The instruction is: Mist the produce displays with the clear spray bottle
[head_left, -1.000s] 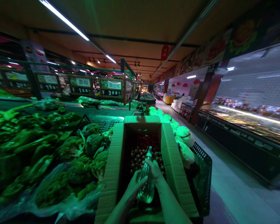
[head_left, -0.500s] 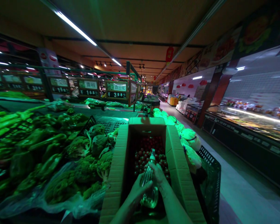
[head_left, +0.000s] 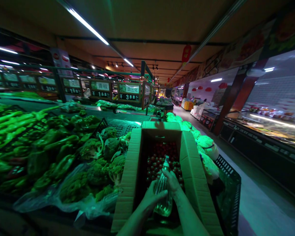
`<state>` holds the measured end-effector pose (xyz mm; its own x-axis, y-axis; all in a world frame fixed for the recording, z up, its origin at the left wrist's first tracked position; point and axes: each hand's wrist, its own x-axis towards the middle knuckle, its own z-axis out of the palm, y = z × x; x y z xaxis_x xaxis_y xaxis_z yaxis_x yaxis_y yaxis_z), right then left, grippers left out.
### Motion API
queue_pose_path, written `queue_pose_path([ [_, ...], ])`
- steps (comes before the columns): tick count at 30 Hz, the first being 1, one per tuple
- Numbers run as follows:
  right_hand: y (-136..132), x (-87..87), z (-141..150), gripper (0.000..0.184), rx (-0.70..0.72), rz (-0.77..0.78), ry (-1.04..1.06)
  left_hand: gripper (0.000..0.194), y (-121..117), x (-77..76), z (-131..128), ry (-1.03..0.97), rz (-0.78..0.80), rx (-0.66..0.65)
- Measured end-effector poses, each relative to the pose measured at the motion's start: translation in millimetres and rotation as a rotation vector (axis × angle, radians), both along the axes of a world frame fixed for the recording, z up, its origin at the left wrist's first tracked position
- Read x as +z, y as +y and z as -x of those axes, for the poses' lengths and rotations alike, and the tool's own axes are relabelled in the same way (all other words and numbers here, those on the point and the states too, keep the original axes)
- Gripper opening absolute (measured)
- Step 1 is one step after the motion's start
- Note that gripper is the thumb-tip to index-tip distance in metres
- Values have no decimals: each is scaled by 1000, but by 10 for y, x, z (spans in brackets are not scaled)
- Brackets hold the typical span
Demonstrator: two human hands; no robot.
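Both hands are around a clear ribbed spray bottle, tilted with its pale nozzle pointing away from me. My left hand grips the bottle's left side, the thumb lying across its front. Around the upper part below the nozzle, my right hand is closed. Some clear liquid seems to be in the lower part. Beneath and beyond the bottle, dark red cherry tomatoes fill the far part of an open cardboard box. Its flaps are folded outward. My fingertips behind the bottle are partly hidden.
Broccoli in plastic wrap and green peppers lie left of the box. To the right are wrapped cabbages and a black plastic crate. Price signs hang behind. An aisle runs along the right.
The whole view has shifted slightly, so the box, hands and produce sit further right in the picture. Both hands keep their hold on the spray bottle.
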<state>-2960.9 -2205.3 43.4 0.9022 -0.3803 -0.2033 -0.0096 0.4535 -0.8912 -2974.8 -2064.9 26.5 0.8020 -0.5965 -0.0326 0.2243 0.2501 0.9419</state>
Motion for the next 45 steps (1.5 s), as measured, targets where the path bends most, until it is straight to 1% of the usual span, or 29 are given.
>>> queue_pose_path([
  [3, -11, -10, -12, 43, 0, 9, 14, 98, -7, 12, 8, 4, -3, -3],
  [6, -10, -10, -11, 44, 3, 10, 30, 94, 11, 89, 46, 12, 2, 0],
  [9, 1, 8, 2, 43, 4, 11, 34, 81, 56, 205, 103, -8, 35, -9],
  [11, 6, 24, 11, 41, 3, 16, 28, 70, 77, 245, 126, -24, 62, -22],
  [13, 7, 36, 15, 40, 6, 15, 22, 71, 74, 225, 118, -28, 66, -24],
  [16, 1, 42, 13, 42, 14, 11, 17, 89, 31, 120, 64, -13, 41, -11],
  [17, -2, 42, 14, 43, 17, 11, 16, 93, 16, 86, 46, -7, 36, -12],
  [20, -4, 48, 33, 48, 35, 12, 23, 91, -11, 25, 21, -6, 51, -16],
  [28, -11, 93, 146, 73, 156, 30, 104, 87, -8, 17, 59, 1, 111, 1],
  [30, -18, 88, 140, 71, 160, 38, 123, 88, -13, 6, 61, -3, 107, 12],
  [34, -20, 61, 100, 59, 115, 31, 105, 87, -33, -34, 50, -3, 70, 40],
  [39, -19, 61, 87, 62, 110, 18, 113, 94, -54, -63, 35, 22, 24, 37],
  [42, -14, 88, 102, 65, 105, 21, 121, 90, -38, -38, 47, 9, -4, 46],
  [45, -2, 116, 121, 60, 105, 25, 123, 84, -9, 14, 69, -17, -13, 48],
])
